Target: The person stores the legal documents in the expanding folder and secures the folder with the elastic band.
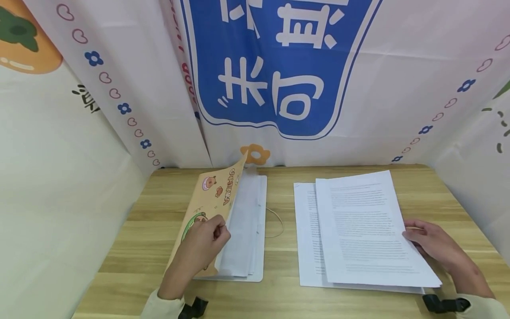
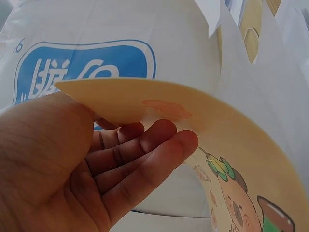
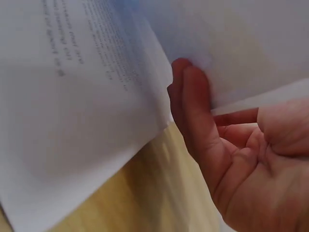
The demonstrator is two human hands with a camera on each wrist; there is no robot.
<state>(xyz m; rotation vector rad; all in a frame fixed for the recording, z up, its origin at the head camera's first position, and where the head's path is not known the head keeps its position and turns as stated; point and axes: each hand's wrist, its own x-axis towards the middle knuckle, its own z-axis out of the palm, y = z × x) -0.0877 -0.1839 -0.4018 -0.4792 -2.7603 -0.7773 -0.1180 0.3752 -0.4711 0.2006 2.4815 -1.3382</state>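
On the left of the table lies a document folder (image 1: 260,248) with white sheets (image 1: 241,235) inside. Its tan cover (image 1: 211,199), printed with cartoon animals, is lifted and bends up from the right side. My left hand (image 1: 207,241) holds this cover by its edge; in the left wrist view the curled fingers (image 2: 164,154) lie against the printed side, the thumb hidden. To the right, my right hand (image 1: 432,241) pinches the right edge of printed paper (image 1: 358,230), raised at an angle over another printed sheet (image 1: 307,230). From the right wrist view, fingertips (image 3: 193,87) press on the lifted paper.
A thin elastic cord (image 1: 282,223) loops out from the folder's right side onto the wooden table (image 1: 279,266). Printed cloth (image 1: 378,97) hangs behind the table and along both sides. Black straps (image 1: 444,304) sit at the wrists.
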